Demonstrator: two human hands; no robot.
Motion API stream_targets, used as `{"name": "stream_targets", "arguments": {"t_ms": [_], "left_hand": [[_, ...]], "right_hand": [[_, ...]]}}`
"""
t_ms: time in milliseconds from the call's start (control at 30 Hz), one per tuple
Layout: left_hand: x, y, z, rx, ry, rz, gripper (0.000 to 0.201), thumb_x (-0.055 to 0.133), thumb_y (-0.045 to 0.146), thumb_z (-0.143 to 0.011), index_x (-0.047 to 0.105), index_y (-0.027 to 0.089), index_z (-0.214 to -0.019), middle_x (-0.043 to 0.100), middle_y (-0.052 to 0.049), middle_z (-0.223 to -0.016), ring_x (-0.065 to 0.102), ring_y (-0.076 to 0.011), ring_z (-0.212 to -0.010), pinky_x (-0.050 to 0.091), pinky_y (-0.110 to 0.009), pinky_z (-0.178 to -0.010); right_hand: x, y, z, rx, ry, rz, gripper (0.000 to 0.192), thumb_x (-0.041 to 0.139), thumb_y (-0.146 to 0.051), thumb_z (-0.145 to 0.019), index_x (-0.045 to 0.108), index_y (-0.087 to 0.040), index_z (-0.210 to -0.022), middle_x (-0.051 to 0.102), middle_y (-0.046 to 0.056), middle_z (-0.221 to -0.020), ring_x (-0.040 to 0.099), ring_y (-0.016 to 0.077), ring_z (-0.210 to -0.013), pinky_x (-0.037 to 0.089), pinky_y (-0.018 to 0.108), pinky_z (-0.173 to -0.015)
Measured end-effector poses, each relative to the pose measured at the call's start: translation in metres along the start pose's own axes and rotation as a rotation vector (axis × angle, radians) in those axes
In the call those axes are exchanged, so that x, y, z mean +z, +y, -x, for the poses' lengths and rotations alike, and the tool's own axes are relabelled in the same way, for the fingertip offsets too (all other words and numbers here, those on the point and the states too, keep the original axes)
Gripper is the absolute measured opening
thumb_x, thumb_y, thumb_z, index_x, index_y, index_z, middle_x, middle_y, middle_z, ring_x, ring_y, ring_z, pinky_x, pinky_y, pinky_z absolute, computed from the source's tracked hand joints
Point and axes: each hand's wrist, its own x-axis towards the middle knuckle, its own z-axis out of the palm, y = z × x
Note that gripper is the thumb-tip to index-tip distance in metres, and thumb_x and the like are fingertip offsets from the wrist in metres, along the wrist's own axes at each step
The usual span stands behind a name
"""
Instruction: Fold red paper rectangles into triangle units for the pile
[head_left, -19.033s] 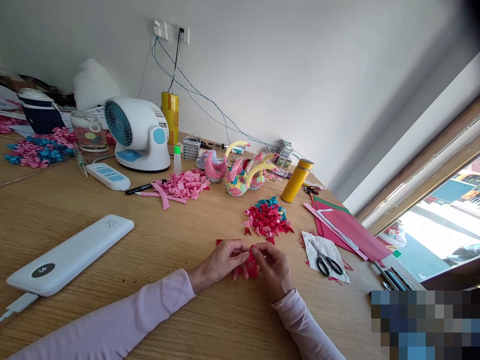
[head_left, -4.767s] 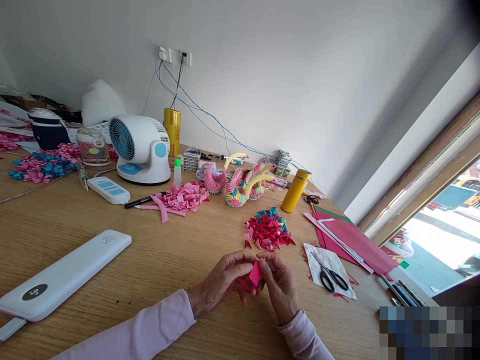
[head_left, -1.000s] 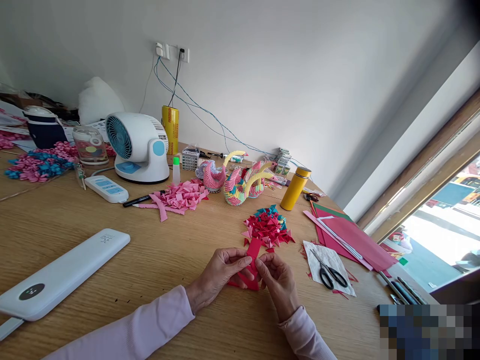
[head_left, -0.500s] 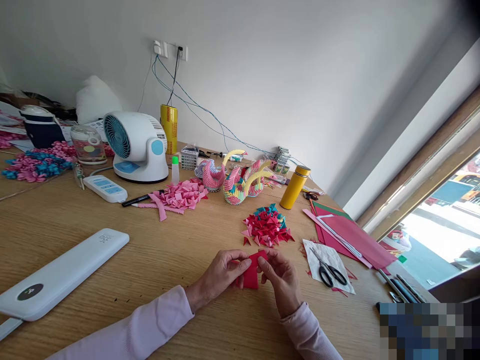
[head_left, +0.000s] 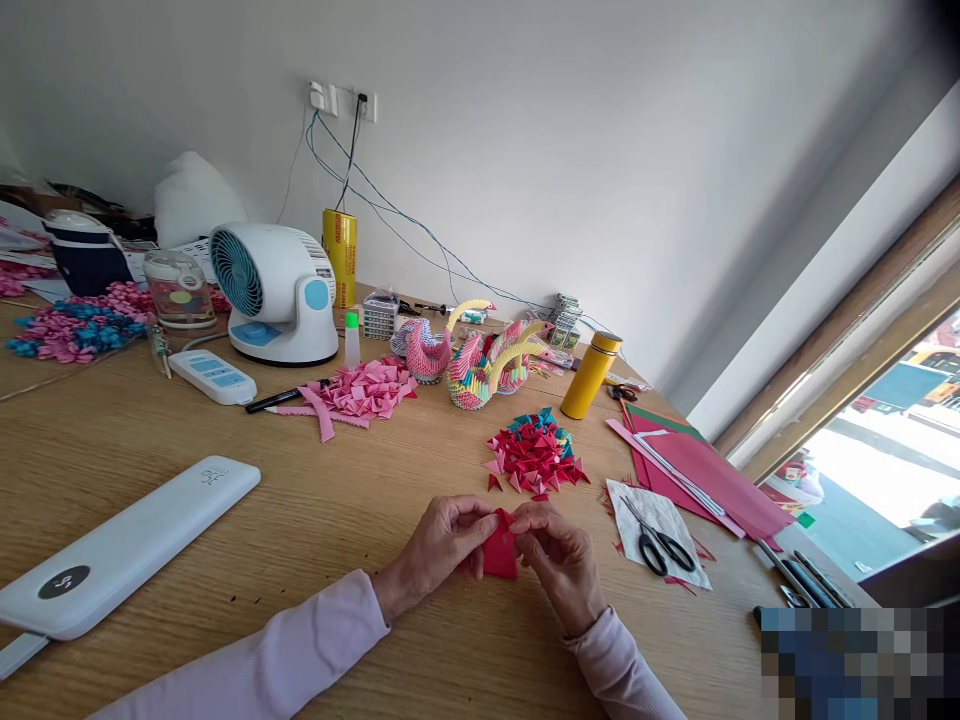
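Note:
A small piece of red paper (head_left: 500,553) is pinched between both hands above the wooden table (head_left: 315,530). My left hand (head_left: 442,545) grips its left edge with thumb and fingers. On the other side, my right hand (head_left: 559,555) pinches the upper right corner, where the paper's top now narrows to a folded point. Some of the paper is hidden behind my fingers. Just beyond my hands lies a heap of folded red triangles (head_left: 536,455), with a few blue ones at its back.
Right of my hands, black-handled scissors (head_left: 664,545) rest on a white tissue (head_left: 686,570). Red paper sheets (head_left: 720,475) and a yellow flask (head_left: 591,375) stand farther right. Folded-paper swans (head_left: 487,365), pink paper pieces (head_left: 367,390) and a fan (head_left: 277,290) are behind; a white power bank (head_left: 142,540) lies left.
My right fingers have moved slightly left and folded the paper's upper right corner over, so its top is now pointed. My left hand has barely moved.

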Motion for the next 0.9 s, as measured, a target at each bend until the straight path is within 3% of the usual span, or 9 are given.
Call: {"name": "stream_targets", "arguments": {"t_ms": [367, 633, 900], "left_hand": [[-0.0019, 0.0018, -0.0003, -0.004, -0.002, -0.005, 0.032, 0.055, 0.042, -0.081, 0.062, 0.011, -0.077, 0.051, 0.004, -0.052, 0.05, -0.0081, -0.037, 0.033, -0.017, -0.036], [-0.0049, -0.004, -0.0024, 0.0, -0.033, -0.02, 0.032, 0.052, 0.042, -0.084, 0.061, 0.012, -0.079, 0.051, 0.004, -0.053, 0.052, -0.0081, -0.038, 0.031, -0.016, -0.037], [-0.0026, 0.0037, 0.0001, -0.024, -0.052, -0.009, 0.033, 0.051, 0.045, -0.084, 0.059, 0.013, -0.079, 0.055, 0.003, -0.054, 0.052, -0.0085, -0.038, 0.032, -0.016, -0.035]], "right_hand": [[-0.0031, 0.003, -0.0001, 0.002, -0.081, 0.04, 0.009, 0.059, -0.024, -0.084, 0.067, -0.02, -0.08, 0.055, 0.006, -0.092, 0.056, 0.0138, -0.071, 0.045, 0.023, -0.057], [-0.0062, 0.005, -0.0004, 0.03, -0.104, 0.038, 0.01, 0.06, -0.025, -0.084, 0.067, -0.02, -0.08, 0.055, 0.006, -0.093, 0.056, 0.0124, -0.067, 0.046, 0.024, -0.057], [-0.0035, 0.0, -0.0002, 0.043, -0.101, 0.003, 0.013, 0.059, -0.028, -0.084, 0.067, -0.018, -0.079, 0.055, 0.006, -0.091, 0.057, 0.0119, -0.064, 0.046, 0.023, -0.055]]}}
